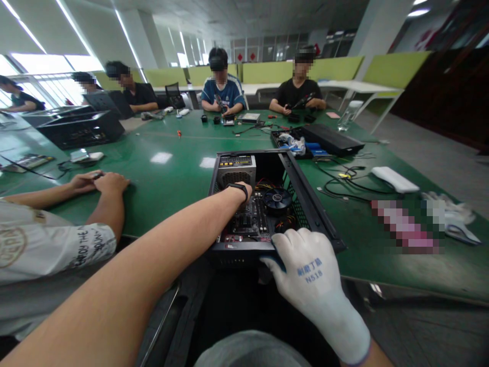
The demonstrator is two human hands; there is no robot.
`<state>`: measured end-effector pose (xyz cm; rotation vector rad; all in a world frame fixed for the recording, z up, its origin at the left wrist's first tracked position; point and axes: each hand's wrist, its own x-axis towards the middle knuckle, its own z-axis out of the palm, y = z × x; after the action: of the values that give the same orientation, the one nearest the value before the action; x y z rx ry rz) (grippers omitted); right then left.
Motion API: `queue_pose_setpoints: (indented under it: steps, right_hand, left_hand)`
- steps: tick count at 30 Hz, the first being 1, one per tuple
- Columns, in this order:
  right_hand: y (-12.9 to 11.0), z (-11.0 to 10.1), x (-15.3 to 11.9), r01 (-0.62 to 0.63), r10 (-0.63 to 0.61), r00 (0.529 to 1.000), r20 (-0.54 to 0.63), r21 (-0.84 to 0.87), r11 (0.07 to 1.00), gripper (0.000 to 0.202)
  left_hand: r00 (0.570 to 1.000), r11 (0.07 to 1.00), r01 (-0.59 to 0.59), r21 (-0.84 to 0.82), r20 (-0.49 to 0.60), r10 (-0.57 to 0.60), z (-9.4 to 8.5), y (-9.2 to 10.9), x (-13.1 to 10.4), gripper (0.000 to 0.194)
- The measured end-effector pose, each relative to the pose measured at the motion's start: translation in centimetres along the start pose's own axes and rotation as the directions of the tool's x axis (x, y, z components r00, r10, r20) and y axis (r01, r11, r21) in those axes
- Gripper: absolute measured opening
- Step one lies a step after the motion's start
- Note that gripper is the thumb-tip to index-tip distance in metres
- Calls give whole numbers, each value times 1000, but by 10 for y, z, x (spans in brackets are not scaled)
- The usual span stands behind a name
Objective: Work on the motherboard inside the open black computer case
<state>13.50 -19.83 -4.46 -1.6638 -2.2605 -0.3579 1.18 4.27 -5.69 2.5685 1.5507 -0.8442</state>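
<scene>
An open black computer case (pixel 313 204) lies at the near edge of the green table, its inside facing up. My left hand (pixel 246 189), bare with a black wristband, reaches into the case beside the grey power supply (pixel 237 171); its fingers are hidden. Right of it sit a round black fan (pixel 277 200) and the circuit board (pixel 244 223). In a white glove, my right hand (pixel 305 260) grips the case's near edge, fingers over the rim and thumb below it.
Cables (pixel 344 186), a white box-shaped object (pixel 395 179) and gloves (pixel 454 214) lie to the right. Behind the case is a black tray (pixel 277 140) with gloves. A neighbour's hands (pixel 101 182) rest at the left. Other people sit across the green table (pixel 171 168).
</scene>
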Motion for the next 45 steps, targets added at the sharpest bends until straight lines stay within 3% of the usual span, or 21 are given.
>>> queue_pose_setpoints:
  steps: [10, 22, 32, 45]
  right_hand:
    - [-1, -2, 1, -6, 6, 1000, 26, -6, 1000, 20]
    - [-1, -2, 1, -3, 3, 1000, 15, -11, 1000, 20]
    - [-1, -1, 1, -1, 1, 1000, 5, -13, 1000, 20]
    - [-1, 0, 0, 8, -8, 1000, 13, -23, 1000, 20]
  left_hand:
    - [1000, 1000, -21, -15, 9, 21, -8, 2, -16, 66]
    - [999, 1000, -24, 19, 28, 23, -4, 1, -9, 68]
    - [1000, 999, -10, -44, 25, 11, 1, -4, 2, 69]
    - [1000, 1000, -6, -6, -11, 6, -2, -2, -11, 66]
